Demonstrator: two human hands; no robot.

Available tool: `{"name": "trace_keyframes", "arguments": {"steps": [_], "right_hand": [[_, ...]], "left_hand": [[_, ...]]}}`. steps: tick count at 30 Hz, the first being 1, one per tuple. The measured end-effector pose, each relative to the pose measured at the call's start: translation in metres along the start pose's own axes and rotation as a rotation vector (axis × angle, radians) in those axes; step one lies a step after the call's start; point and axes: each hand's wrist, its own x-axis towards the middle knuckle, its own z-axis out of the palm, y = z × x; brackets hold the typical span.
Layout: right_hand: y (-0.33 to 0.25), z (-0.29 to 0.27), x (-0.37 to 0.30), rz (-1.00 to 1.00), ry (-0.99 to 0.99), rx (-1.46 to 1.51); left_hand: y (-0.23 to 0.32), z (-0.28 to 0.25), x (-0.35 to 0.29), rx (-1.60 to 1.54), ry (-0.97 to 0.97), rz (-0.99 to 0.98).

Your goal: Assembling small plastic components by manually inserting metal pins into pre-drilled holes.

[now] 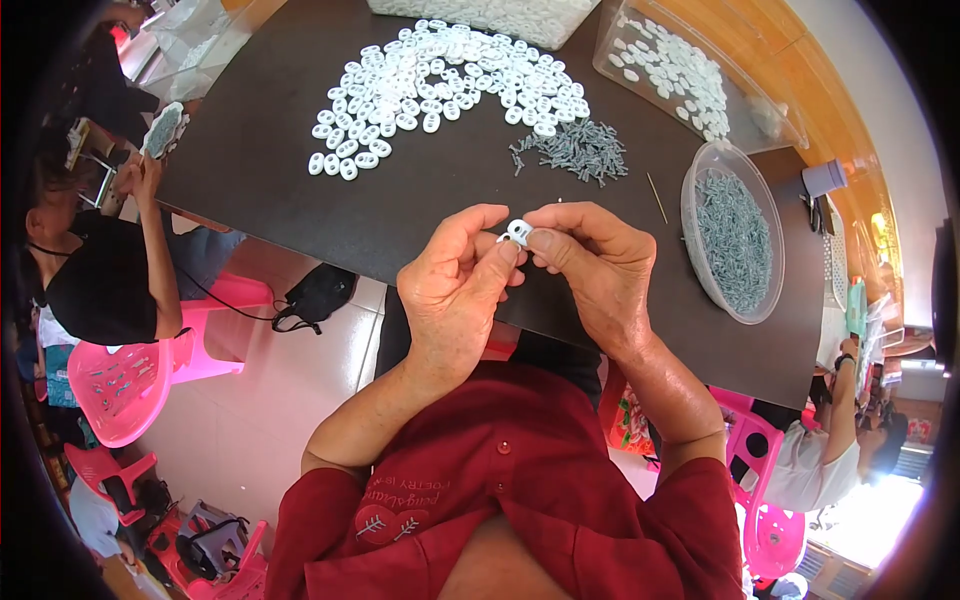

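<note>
One white two-holed piece (518, 228) | we saw the right hand (607, 268) pinching it | left hand (448, 298), fingers curled just beside: hold we couldn't tell

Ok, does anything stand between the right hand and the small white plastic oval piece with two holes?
Nothing visible does: the right hand holds the small white plastic oval piece, its thumb on the side nearest that hand. The thin straight tan stick lies off to the right, outside that grip.
</note>
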Motion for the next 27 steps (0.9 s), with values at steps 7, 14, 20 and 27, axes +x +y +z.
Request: {"name": "trace_keyframes", "arguments": {"steps": [7,14,20,27], "right_hand": [[0.005,-0.001,-0.001,0.007,-0.007,0.011],[0.004,0.006,-0.004,-0.014,0.070,-0.064],[0.010,0.005,-0.005,0.026,0.040,-0.057],[0.010,0.004,-0.006,-0.163,0.008,-0.322]], "left_hand": [[0.001,0.003,0.000,0.004,0.016,-0.007],[-0.007,0.005,0.001,-0.082,0.033,-0.028],[-0.007,0.004,0.004,-0.110,0.036,-0.030],[-0.001,0.005,0.009,-0.197,0.055,-0.137]]}}
